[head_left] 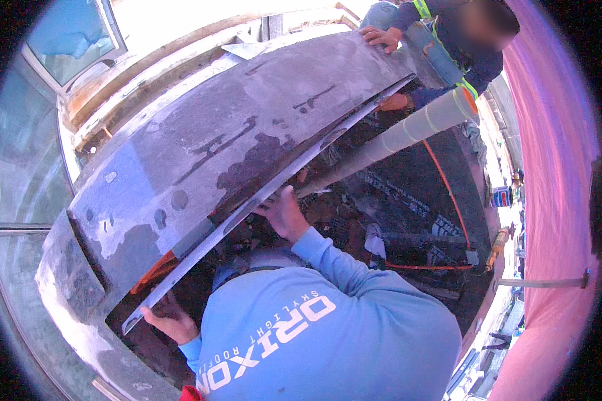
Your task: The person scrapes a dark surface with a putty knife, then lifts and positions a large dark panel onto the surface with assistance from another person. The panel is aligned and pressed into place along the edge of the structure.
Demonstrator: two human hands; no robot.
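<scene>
- The wearer's own 2 hands are out of the frame, so I cannot tell how their fingers stand.
- The long, thin grey strip (231, 217) runs diagonally from lower left to upper right, along the lower edge of a broad, curved dark-grey panel (201, 147); I cannot tell whether they are joined.
- A co-worker in a light-blue sweatshirt (328, 321), lower centre, has 1 hand (172, 321) curled at the strip's lower end, and another hand (287, 214) reaching up to its middle, fingertips partly hidden.
- A co-worker in dark clothing (441, 50), upper right, lays 1 hand (383, 40) with fingers spread on the panel; the other hand (394, 102) is near the strip's upper end, its grip unclear.
- The strip could twist or drop if 1 end were let go early; its thin edge could pinch or cut bare fingers.
- The long, pale translucent tube (401, 137), right of centre, could roll if knocked; the thin orange cord (446, 190) could snag a foot.
- The panel's surface is blotched with darker patches; black sheeting (408, 200) lies below.
- Glass panes (20, 154) fill the left, a pink-purple curtain (548, 167) the right.
</scene>
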